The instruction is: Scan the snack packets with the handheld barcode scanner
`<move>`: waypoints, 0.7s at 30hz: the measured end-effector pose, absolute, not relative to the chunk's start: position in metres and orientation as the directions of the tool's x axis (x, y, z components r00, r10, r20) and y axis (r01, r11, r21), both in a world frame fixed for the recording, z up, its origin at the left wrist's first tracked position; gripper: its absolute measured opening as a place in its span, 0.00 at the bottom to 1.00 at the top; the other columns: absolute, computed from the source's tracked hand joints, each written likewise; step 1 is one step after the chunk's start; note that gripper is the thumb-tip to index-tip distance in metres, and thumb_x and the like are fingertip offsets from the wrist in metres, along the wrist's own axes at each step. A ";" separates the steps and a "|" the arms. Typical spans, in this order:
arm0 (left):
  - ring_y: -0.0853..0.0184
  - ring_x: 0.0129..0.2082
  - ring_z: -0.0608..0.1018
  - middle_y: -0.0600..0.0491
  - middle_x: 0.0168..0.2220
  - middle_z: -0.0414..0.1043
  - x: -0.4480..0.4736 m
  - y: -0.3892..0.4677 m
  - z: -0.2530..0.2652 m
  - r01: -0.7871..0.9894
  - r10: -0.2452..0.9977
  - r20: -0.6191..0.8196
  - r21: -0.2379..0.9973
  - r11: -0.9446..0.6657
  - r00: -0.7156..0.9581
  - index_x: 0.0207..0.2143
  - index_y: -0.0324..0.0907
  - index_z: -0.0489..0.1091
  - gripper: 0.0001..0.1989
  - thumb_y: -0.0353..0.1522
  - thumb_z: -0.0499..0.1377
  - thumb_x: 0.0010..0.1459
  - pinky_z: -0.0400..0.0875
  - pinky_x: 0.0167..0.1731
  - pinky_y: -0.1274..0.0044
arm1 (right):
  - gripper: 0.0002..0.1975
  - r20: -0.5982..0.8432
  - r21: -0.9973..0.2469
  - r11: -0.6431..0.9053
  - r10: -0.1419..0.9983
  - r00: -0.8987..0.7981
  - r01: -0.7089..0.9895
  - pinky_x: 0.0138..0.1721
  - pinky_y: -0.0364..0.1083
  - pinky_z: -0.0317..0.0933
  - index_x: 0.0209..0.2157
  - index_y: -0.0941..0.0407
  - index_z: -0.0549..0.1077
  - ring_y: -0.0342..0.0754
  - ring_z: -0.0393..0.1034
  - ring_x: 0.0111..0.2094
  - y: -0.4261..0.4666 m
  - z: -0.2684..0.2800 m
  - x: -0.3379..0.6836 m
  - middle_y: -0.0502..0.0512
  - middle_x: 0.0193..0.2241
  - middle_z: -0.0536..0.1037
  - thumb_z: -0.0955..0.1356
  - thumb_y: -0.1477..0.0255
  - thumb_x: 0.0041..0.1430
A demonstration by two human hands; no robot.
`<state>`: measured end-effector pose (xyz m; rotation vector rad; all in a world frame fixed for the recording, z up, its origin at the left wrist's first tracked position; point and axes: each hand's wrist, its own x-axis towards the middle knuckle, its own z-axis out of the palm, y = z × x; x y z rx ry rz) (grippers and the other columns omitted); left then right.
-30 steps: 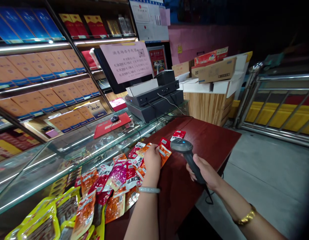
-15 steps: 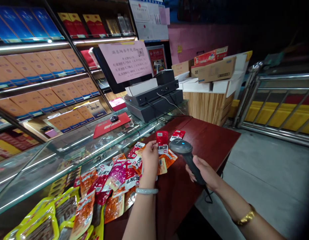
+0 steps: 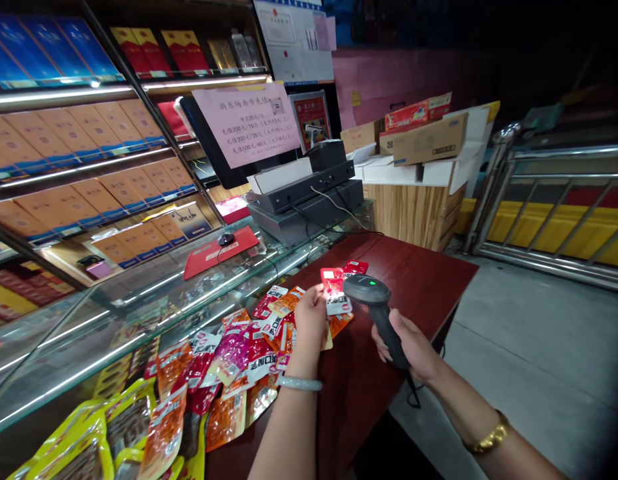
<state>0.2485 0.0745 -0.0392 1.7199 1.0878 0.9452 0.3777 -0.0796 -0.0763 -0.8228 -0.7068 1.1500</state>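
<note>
My left hand (image 3: 311, 316) pinches a red and white snack packet (image 3: 338, 304) by its left edge, above the dark red table. Its barcode end is lit up brightly. In my right hand (image 3: 407, 341) is a black handheld barcode scanner (image 3: 389, 327), fingers wrapped round the handle. The scanner's head, showing a green light, sits just right of the packet and points toward it. Behind the scanner head lies another red packet (image 3: 356, 267). Left of my left hand spreads a pile of red, orange and purple snack packets (image 3: 239, 353). Larger yellow-edged packs (image 3: 131, 417) lie at the lower left.
A glass display counter (image 3: 139, 313) runs along the table's left side. On it stand a cash drawer (image 3: 303, 217), a monitor with a pink sign (image 3: 246, 123) and a mouse (image 3: 225, 239) on a red pad. Cartons (image 3: 429, 140) and a metal railing (image 3: 563, 207) are beyond.
My left hand has moved slightly right with the red packet, closer to the scanner. The scanner's light has turned from blue to green, and bright light now falls on the packet.
</note>
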 end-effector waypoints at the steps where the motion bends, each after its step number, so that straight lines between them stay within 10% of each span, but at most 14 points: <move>1: 0.65 0.40 0.80 0.46 0.49 0.78 0.251 0.076 -0.040 0.189 0.923 0.117 0.962 -0.197 0.366 0.55 0.43 0.70 0.22 0.30 0.55 0.58 0.72 0.37 0.75 | 0.27 0.065 -0.849 0.194 0.961 0.268 -0.491 0.20 0.42 0.61 0.50 0.58 0.70 0.40 0.58 0.16 -0.079 -0.076 0.378 0.46 0.21 0.67 0.63 0.48 0.65; 5: 0.59 0.59 0.73 0.42 0.61 0.68 0.246 0.077 -0.038 0.331 0.865 0.148 0.883 -0.334 0.479 0.64 0.45 0.62 0.34 0.30 0.61 0.54 0.67 0.55 0.69 | 0.27 0.069 -0.857 0.199 0.959 0.276 -0.475 0.20 0.42 0.61 0.50 0.58 0.70 0.40 0.58 0.16 -0.079 -0.076 0.378 0.46 0.21 0.68 0.62 0.48 0.66; 10: 0.43 0.57 0.70 0.37 0.53 0.73 0.226 0.065 -0.025 0.832 0.857 0.047 0.216 -0.511 0.514 0.48 0.39 0.74 0.29 0.45 0.68 0.46 0.61 0.57 0.56 | 0.28 0.062 -0.857 0.182 0.965 0.253 -0.482 0.20 0.42 0.59 0.51 0.58 0.70 0.40 0.58 0.16 -0.080 -0.076 0.379 0.46 0.21 0.67 0.62 0.49 0.66; 13: 0.44 0.54 0.73 0.37 0.50 0.75 0.225 0.062 -0.022 0.860 0.864 0.004 0.098 -0.501 0.503 0.44 0.38 0.73 0.30 0.50 0.67 0.46 0.63 0.54 0.58 | 0.28 0.060 -0.858 0.179 0.966 0.252 -0.482 0.20 0.42 0.59 0.50 0.58 0.70 0.40 0.58 0.16 -0.080 -0.075 0.378 0.46 0.21 0.67 0.63 0.48 0.65; 17: 0.50 0.47 0.79 0.40 0.42 0.79 0.228 0.072 -0.025 0.885 0.927 0.082 0.278 -0.374 0.366 0.47 0.39 0.70 0.22 0.44 0.63 0.56 0.66 0.50 0.62 | 0.27 0.060 -0.869 0.181 0.963 0.263 -0.461 0.20 0.42 0.60 0.48 0.58 0.70 0.40 0.58 0.16 -0.081 -0.075 0.378 0.46 0.21 0.67 0.63 0.48 0.65; 21: 0.60 0.37 0.81 0.46 0.38 0.80 0.226 0.088 -0.031 0.518 0.964 0.154 0.819 -0.246 0.215 0.47 0.43 0.69 0.13 0.37 0.56 0.62 0.72 0.40 0.70 | 0.26 0.055 -0.881 0.165 0.967 0.250 -0.443 0.20 0.42 0.60 0.46 0.58 0.70 0.40 0.59 0.16 -0.082 -0.074 0.377 0.46 0.22 0.67 0.63 0.48 0.65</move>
